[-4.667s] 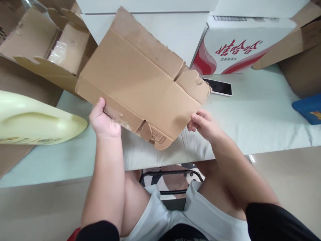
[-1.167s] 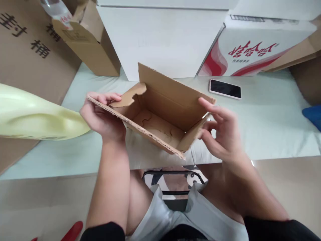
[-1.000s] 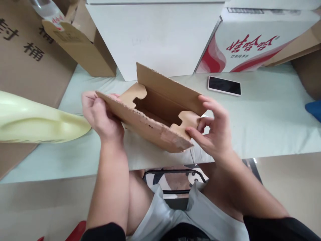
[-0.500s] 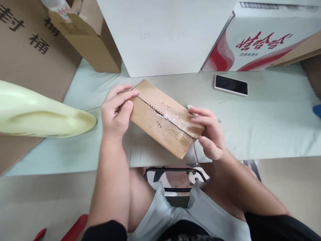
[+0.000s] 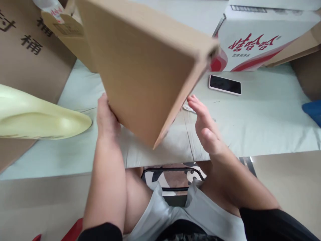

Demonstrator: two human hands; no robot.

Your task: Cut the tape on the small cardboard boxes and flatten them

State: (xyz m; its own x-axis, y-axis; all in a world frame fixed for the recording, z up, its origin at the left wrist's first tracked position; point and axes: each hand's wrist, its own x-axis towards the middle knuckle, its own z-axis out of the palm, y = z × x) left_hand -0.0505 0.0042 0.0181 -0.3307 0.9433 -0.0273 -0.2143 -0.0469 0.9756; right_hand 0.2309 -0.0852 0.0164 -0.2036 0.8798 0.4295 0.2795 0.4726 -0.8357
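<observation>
The cardboard box (image 5: 140,77) is tilted up above the middle of the table (image 5: 265,110), with a lower corner pointing toward the near edge. The left hand (image 5: 107,117) appears to carry it by its lower left edge, with the fingers curled out of sight behind the board. The right hand (image 5: 204,125) has its fingers stretched out and released, right next to the box's right side; whether the tips touch cannot be told. With the support seemingly all on one side, the box could twist or drop if the left fingers slip. A swing to the left might knock the pale yellow jug (image 5: 42,115), whose narrow end sits just beside the left wrist. Coming down, the box could also land on the small white object (image 5: 190,108) near the right fingertips, too hidden to identify. The table wears a pale green cloth, slightly creased. Toward its far right corner lies a phone (image 5: 225,85), screen up, before a white carton with red lettering (image 5: 253,43). A large brown carton (image 5: 47,70) fills the far left corner, and something blue (image 5: 313,112) shows at the right end. Beyond the near edge is a pale floor (image 5: 288,187).
</observation>
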